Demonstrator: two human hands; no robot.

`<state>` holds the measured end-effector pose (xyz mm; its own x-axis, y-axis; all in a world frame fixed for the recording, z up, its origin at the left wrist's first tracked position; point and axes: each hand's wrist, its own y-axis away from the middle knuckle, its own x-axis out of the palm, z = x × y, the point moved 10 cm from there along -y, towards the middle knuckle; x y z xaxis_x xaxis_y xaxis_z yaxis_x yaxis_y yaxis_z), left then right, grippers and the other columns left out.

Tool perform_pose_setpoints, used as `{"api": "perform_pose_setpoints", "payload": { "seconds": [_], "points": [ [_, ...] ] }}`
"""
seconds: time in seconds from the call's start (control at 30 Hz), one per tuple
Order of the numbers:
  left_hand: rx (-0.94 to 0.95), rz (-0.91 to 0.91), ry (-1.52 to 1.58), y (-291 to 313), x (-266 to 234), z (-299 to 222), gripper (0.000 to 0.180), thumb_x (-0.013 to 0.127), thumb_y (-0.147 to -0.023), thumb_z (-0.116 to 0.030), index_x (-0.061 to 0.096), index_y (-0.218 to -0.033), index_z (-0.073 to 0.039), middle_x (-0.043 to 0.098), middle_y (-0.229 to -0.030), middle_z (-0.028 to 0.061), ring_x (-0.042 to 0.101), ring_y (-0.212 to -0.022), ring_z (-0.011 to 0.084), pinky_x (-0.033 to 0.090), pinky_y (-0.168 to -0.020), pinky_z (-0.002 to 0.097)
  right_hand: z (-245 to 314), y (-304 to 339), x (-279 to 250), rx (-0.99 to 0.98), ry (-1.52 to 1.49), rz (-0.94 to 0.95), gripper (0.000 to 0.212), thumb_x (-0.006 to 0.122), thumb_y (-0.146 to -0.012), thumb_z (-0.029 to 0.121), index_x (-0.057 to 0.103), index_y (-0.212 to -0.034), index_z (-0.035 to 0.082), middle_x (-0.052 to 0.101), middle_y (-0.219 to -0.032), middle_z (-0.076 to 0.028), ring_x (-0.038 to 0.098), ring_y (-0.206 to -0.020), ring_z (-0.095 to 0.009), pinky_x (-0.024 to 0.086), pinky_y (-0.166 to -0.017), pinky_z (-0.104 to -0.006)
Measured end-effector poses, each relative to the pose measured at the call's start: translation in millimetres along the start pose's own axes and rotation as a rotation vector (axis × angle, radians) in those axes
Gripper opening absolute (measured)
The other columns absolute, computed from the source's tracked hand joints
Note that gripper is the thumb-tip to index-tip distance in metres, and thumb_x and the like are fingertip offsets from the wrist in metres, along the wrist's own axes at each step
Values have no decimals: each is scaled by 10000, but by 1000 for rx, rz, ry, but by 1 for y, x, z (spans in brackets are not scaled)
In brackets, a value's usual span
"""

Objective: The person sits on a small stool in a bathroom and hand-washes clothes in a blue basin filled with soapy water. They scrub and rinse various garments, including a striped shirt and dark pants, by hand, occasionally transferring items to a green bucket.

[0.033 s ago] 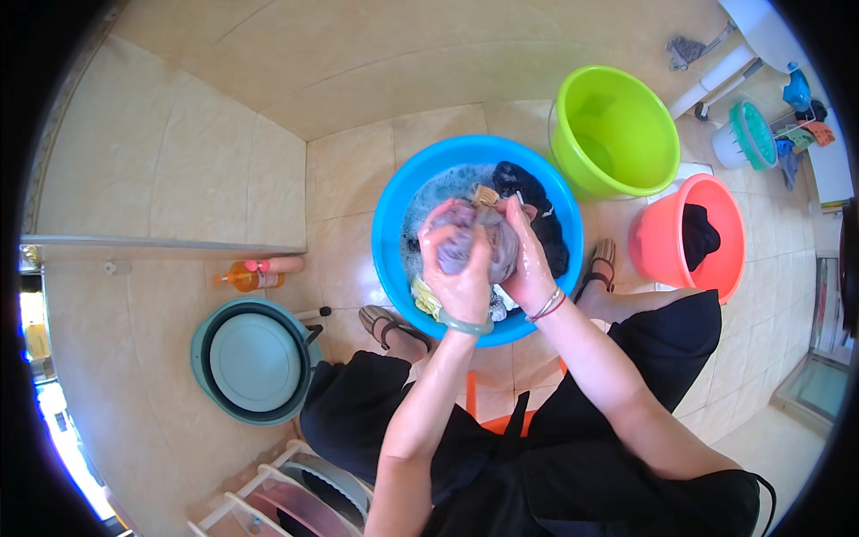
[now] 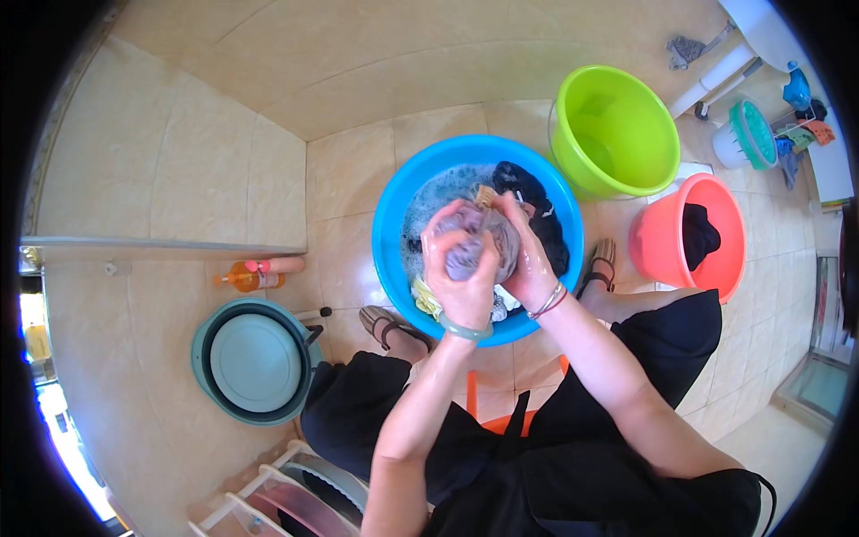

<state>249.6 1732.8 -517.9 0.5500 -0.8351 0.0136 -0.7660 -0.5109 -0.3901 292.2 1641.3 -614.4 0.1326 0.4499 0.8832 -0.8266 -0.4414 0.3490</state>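
Tiled floor [image 2: 347, 183] — both hands [image 2: 467, 295] [image 2: 533, 264] cup grey cloth [image 2: 507, 244].

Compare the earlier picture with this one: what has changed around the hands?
Very little: the left hand has shifted slightly toward the person's body. Nothing was taken hold of or let go; both it and the right hand hold the greyish cloth. The blue basin, green bucket and pink bucket stayed put.

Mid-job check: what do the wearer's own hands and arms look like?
No gloves; both forearms are bare. The left hand has a smooth, pale green, rounded bangle at its wrist; the right hand has a thin, silver-coloured bracelet and a thin red band at its wrist.
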Motion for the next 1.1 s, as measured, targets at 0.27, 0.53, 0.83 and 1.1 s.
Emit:
{"api": "perform_pose_setpoints", "payload": {
  "seconds": [0.27, 0.53, 0.83, 1.1],
  "points": [
    [578, 527, -202, -4, 21, -80, 372, 785, -539, 5, 664, -862, -135, 631, -1098, 112, 554, -1169, 391, 438, -1012, 537, -6, 2, 59, 346, 199, 66, 222, 578, -968, 375, 520, -956, 161, 563, -876, 33, 574, -805, -79, 506, -737, -255],
    [934, 779, -262, 22, 38, -104, 340, 635, -492, -218, 682, -827, -190, 642, -1000, 69, 619, -1019, 332, 492, -926, 483, -16, -3, 82, 578, 652, 258, 403, 604, -924, 480, 544, -805, 99, 559, -737, 3, 558, -703, -104, 485, -676, -239],
    [1200, 879, -365, 63, 54, -100, 213, 617, -535, -212, 603, -735, -140, 594, -906, 52, 603, -926, 261, 487, -928, 410, -14, 0, 91, 561, 1131, 415, 481, 582, -933, 474, 582, -686, 62, 561, -712, -10, 514, -688, -101, 430, -675, -262],
    [1383, 943, -506, 85, 68, -73, 172, 616, -565, -223, 607, -713, -136, 582, -841, 32, 601, -926, 223, 483, -902, 350, -6, -6, 89, 402, 1521, 455, 559, 522, -955, 478, 556, -617, 34, 551, -614, -44, 506, -595, -150, 441, -615, -311]
  ]
}}
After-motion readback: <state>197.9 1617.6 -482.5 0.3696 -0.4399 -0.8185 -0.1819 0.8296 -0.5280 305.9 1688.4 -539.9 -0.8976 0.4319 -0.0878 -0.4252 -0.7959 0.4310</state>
